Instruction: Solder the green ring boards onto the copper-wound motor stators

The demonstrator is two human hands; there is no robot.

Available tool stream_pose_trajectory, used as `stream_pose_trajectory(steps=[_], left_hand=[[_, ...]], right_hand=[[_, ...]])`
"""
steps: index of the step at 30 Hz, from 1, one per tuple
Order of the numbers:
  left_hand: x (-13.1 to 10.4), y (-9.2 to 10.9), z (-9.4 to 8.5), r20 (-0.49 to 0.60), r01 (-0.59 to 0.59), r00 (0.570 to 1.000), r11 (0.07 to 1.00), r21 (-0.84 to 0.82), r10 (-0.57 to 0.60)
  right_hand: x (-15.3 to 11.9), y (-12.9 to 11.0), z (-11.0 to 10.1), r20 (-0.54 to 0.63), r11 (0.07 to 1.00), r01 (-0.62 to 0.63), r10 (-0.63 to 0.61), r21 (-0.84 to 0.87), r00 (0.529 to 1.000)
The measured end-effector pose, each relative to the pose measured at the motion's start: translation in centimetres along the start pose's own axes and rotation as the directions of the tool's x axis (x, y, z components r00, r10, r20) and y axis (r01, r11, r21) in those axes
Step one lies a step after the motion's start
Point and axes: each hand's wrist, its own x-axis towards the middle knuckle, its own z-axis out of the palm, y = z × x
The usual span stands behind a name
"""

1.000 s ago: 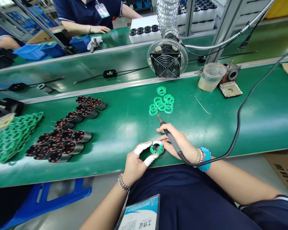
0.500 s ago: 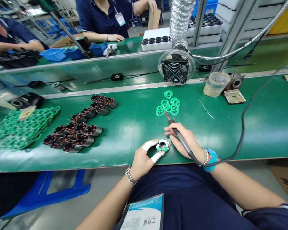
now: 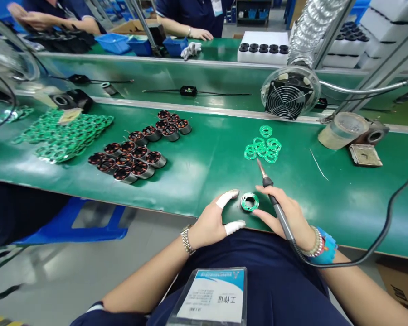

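The ring-shaped part (image 3: 255,202) sits at the near edge of the bench (image 3: 204,181), between the two hands, its green board face upward. The left hand (image 3: 209,225) is at the part's left side, thumb and forefinger spread apart, both tips in white coverings; it grips nothing, and a gap shows between these tips and the part. The right hand (image 3: 290,219) is closed around the handle of a soldering iron (image 3: 280,213), with one fingertip at the part's near right edge. The iron's tip points toward the far side, just beside a cluster of loose green ring boards (image 3: 261,148); contact with them cannot be confirmed.

To the left stand cylindrical cores with copper windings (image 3: 142,167), grouped in uneven rows. Farther left lies a heap of joined green boards (image 3: 71,136). A round-housed fan (image 3: 287,100) is mounted beyond the loose boards. To the right are a length of thin wire (image 3: 318,165), a translucent cup (image 3: 342,131) and a small square pad (image 3: 365,155).
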Motion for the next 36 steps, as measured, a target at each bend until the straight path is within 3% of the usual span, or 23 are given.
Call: stream_pose_trajectory(steps=[6,10,14,16,20,24,26,28,32,36], left_hand=[[1.1,-1.6,-0.9,-0.007,-0.274,0.960,0.943,0.187,0.280],[2.6,-1.8,-1.2,-0.005,-0.293,0.955,0.949,0.116,0.296],[3.4,-1.3,-1.4,0.012,-0.127,0.991,0.971,-0.204,0.132],[3.6,-1.0,-1.2,0.043,0.026,0.999,0.914,-0.405,-0.010],[3.9,-0.4,-0.7,0.224,0.328,0.944,0.643,-0.691,-0.242],[4.2,-0.3,-1.1,0.398,0.504,0.861,0.428,-0.750,-0.317],[4.4,-0.4,-1.3,0.450,0.545,0.836,0.391,-0.741,-0.313],[4.4,-0.5,-1.4,0.439,0.548,0.834,0.416,-0.725,-0.335],[4.1,-0.3,-1.1,0.290,0.460,0.878,0.504,-0.731,-0.382],[3.6,-0.2,-0.9,0.230,0.378,0.921,0.582,-0.720,-0.313]], right_hand=[[0.3,0.2,0.9,0.083,1.000,0.020,-0.022,0.022,0.996],[0.7,0.3,0.9,0.130,0.999,-0.002,-0.004,0.042,0.992],[0.7,0.2,0.7,0.146,0.999,-0.014,0.007,0.047,0.989],[0.7,0.2,0.6,0.153,0.999,-0.013,0.006,0.044,0.988],[0.7,0.1,0.6,0.154,1.000,-0.006,0.001,0.027,0.988],[0.7,0.0,0.6,0.146,1.000,-0.009,0.007,0.014,0.989],[0.7,-0.1,0.7,0.140,1.000,-0.008,0.005,0.023,0.990],[0.7,-0.1,0.7,0.137,0.999,-0.010,0.006,0.032,0.991],[0.6,0.0,0.8,0.140,0.999,-0.020,0.015,0.032,0.990],[0.6,0.0,0.8,0.133,0.999,-0.004,-0.001,0.039,0.991]])
